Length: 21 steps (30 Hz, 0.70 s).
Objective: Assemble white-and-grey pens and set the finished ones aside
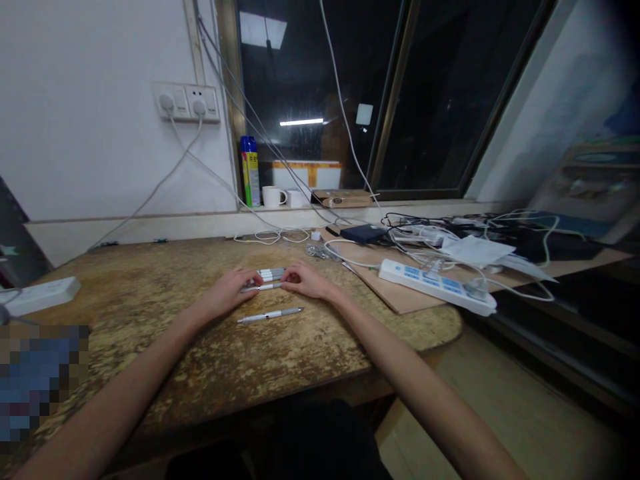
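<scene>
A small row of silver-grey pens (270, 277) lies on the worn wooden table (150, 300). My left hand (231, 288) rests at the row's left end, fingers touching the pens. My right hand (306, 280) presses against the right end, so both hands bracket the row. One more grey pen (271, 315) lies alone on the table just in front of my hands, apart from them. Whether either hand truly grips a pen is hard to tell; the fingers are curled onto the pen ends.
A white power strip (436, 285) sits on a board at right among tangled cables (430, 237). Another white strip (37, 295) lies at far left. On the sill stand a blue-yellow can (250, 170) and white mugs (274, 196). The table edge runs near my elbows.
</scene>
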### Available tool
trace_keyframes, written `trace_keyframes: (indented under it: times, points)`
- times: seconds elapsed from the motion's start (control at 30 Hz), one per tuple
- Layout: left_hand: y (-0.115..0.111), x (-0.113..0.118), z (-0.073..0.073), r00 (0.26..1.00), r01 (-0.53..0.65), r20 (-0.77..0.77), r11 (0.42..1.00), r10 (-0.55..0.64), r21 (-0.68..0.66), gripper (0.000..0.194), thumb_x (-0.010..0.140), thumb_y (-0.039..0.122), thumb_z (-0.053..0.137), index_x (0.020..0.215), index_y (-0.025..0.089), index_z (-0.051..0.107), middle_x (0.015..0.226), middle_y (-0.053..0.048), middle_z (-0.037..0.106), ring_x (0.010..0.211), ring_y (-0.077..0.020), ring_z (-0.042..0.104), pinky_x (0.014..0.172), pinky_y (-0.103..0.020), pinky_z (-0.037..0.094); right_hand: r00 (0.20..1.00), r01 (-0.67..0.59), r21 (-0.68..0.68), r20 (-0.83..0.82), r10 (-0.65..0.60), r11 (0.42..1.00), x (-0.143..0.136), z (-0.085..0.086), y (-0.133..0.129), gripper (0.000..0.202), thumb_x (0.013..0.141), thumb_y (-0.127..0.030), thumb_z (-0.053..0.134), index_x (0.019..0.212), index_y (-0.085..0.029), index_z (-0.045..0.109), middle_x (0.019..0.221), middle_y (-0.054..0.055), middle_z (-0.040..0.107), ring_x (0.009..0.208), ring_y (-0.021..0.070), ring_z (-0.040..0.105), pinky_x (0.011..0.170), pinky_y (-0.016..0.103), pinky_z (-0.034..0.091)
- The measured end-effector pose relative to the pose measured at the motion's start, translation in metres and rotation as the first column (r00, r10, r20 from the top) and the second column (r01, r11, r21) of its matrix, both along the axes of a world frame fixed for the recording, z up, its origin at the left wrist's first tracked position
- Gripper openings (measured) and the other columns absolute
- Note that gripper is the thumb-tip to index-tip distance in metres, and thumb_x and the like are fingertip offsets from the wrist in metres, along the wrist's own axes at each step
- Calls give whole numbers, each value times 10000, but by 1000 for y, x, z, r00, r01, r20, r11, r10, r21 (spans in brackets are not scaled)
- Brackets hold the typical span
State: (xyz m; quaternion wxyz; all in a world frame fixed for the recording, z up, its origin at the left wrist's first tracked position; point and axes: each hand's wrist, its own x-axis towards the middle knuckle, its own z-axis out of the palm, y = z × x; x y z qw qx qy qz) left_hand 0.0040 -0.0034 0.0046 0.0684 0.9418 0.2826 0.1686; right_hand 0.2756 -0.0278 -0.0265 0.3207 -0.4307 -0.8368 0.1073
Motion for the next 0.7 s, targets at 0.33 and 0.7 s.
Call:
trace_keyframes:
  times: [0.33, 0.7]
  points:
    - [-12, 5, -1, 996, -61, 73, 994, 55, 95, 229, 988, 338, 524, 1120, 197, 648, 1156, -111, 673, 1080, -280, 601, 974, -415, 450, 993, -3, -67, -118, -5, 998, -5, 5, -9, 261, 994, -343, 581, 993, -123, 723, 937, 77, 713, 827, 174, 586, 787, 293, 441]
    - [-21, 12, 3, 991, -91, 108, 990, 80, 105, 347, 1066, 394, 356, 1145, 192, 627, 1139, -106, 670, 1083, -276, 614, 986, -410, 458, 998, -27, 50, -58, 30, 998, -12, 3, -5, 294, 1043, -365, 495, 1068, -151, 695, 1011, 93, 707, 907, 204, 603, 851, 315, 430]
